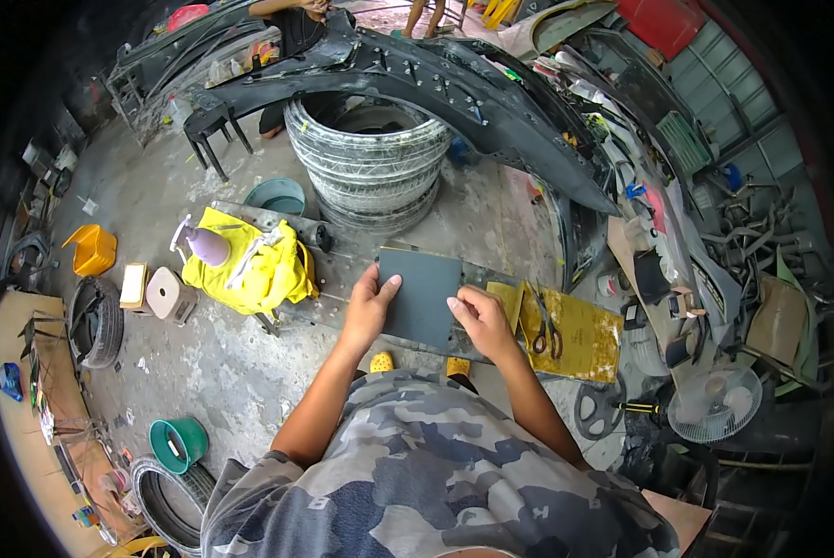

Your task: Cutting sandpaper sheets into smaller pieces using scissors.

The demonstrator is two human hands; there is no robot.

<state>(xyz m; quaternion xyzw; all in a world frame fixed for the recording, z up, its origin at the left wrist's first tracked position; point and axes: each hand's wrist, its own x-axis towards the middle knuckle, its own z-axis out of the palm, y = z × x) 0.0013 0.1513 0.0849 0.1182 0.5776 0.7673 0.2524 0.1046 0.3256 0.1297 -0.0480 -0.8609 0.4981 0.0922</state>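
Observation:
In front of my body I hold a flat dark grey sheet of sandpaper (pixel 421 296) above a low bench (pixel 343 249). My left hand (pixel 370 302) grips its left edge, thumb on top and fingers underneath. At the opposite edge my right hand (pixel 480 318) is closed in a pinch on the sheet. Just right of that hand lies a larger yellow-brown sheet (pixel 589 335) with scissors (pixel 546 335) on it. To the left, a yellow cloth (pixel 250 284) is heaped on the bench, with a pale purple spray bottle (pixel 209 245) on it.
Beyond the bench, stacked tyres (pixel 366 153) carry a long black car body panel (pixel 519 121). A person (pixel 301 28) is behind it. Left on the floor are a stool (pixel 171 296), a tyre (pixel 96 321) and a green bucket (pixel 179 445). A fan (pixel 714 402) stands right.

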